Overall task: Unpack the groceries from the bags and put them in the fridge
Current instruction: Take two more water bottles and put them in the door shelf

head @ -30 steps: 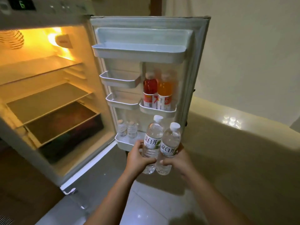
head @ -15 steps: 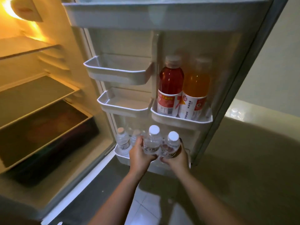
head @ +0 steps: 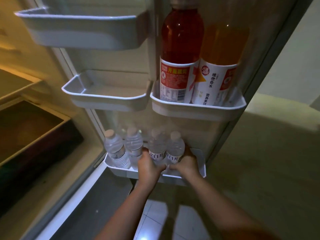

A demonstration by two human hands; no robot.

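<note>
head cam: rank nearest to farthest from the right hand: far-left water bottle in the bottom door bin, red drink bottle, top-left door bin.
From the right hand:
1. Far-left water bottle, same bottom bin, to the hand's left.
2. Red drink bottle, in the bin above.
3. Top-left door bin, highest, up and left.

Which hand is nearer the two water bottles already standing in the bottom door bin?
Left. The left hand sits right beside those standing bottles; the right hand is farther right, past both held bottles.
</note>
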